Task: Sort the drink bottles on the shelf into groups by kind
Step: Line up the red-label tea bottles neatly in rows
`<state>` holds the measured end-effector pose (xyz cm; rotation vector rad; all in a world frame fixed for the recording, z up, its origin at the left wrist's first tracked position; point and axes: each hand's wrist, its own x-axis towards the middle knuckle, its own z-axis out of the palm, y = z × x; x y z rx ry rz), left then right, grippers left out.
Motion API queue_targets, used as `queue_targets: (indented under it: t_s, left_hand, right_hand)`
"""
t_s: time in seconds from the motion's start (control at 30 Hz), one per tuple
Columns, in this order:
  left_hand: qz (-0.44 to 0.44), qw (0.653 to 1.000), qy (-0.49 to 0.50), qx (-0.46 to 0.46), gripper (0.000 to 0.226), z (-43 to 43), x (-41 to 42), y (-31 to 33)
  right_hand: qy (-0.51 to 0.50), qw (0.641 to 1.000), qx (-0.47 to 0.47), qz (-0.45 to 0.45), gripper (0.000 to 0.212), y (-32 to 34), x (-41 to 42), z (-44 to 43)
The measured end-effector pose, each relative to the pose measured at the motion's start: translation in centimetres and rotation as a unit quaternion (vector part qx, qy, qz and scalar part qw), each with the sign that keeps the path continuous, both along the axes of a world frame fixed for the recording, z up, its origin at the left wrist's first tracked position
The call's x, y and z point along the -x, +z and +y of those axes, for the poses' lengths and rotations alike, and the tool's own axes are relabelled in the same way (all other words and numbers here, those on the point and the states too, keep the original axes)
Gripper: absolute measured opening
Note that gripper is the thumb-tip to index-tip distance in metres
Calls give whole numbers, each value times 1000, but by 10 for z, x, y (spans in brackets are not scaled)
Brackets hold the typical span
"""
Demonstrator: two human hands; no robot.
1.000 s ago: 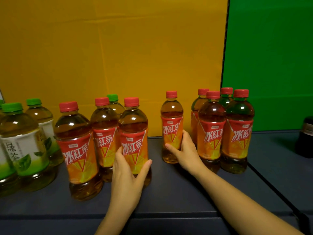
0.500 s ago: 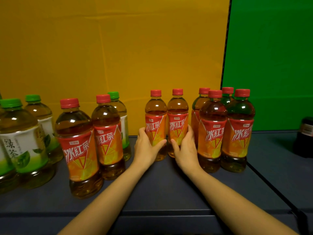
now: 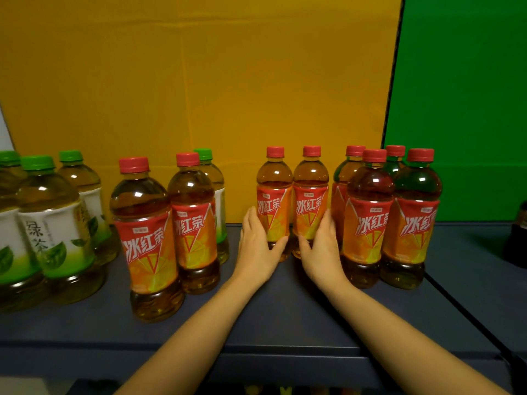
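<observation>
Two red-capped iced black tea bottles stand side by side at the middle back of the dark shelf [image 3: 285, 317]. My left hand [image 3: 256, 246] wraps the left bottle [image 3: 274, 195] and my right hand [image 3: 322, 246] wraps the right bottle [image 3: 310, 195]. Several more red-capped bottles [image 3: 370, 218] stand packed just to the right. Two further red-capped bottles [image 3: 145, 232] stand left of centre, with one green-capped green tea bottle [image 3: 212, 178] behind them. A cluster of green tea bottles [image 3: 51, 223] fills the far left.
A yellow board [image 3: 199, 81] backs the shelf, with a green board [image 3: 462, 95] to its right. A dark object [image 3: 517, 238] sits at the right edge. A black divider line [image 3: 462, 306] runs diagonally across the shelf's right side. Bare shelf lies between my forearms.
My left hand carried a red-capped bottle from the left group to the right and back, setting it beside the bottle in my right hand. Both bottles now stand next to the right group.
</observation>
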<state>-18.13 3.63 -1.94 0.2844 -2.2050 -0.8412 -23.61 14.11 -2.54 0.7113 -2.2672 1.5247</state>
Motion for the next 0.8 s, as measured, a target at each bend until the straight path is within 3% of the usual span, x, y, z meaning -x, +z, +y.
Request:
queue_targets:
  t_s: [0.07,0.17,0.23,0.3,0.37,0.5,0.57,0.67,0.8]
  left_hand:
    - [30,999,-2,16,74,5,-22,6]
    - [143,987,-45,53,38,10,-69,11]
    - [227,965,-2,128,26,4,-99,7]
    - [299,931,98,188,32,-8,-121,3]
    - [329,912,180,168,48,-27,-136,-3]
    - [219,961,161,-51,81,-57,-147,-9]
    - [151,970,124,-145,80,-62,-146,-12]
    - [114,971,107,-183,60,-65,-144,-13]
    - [106,972,105,-181,59,-67,-145,-16]
  right_hand:
    - [45,999,-8,-1,82,1,-15,5]
    - [99,994,9,45,75,3,-44,6]
    - [163,985,26,55,65,8,-59,-4]
    - [227,973,6,39,58,12,-68,-22]
    - [260,965,-9,30,60,14,-74,-43]
    - [287,958,-7,-5,76,13,-85,-78]
    - [258,966,-29,2,80,12,-87,-87]
    - [231,972,-46,23,74,13,-86,-91]
    - [223,972,-51,50,71,15,-82,-78]
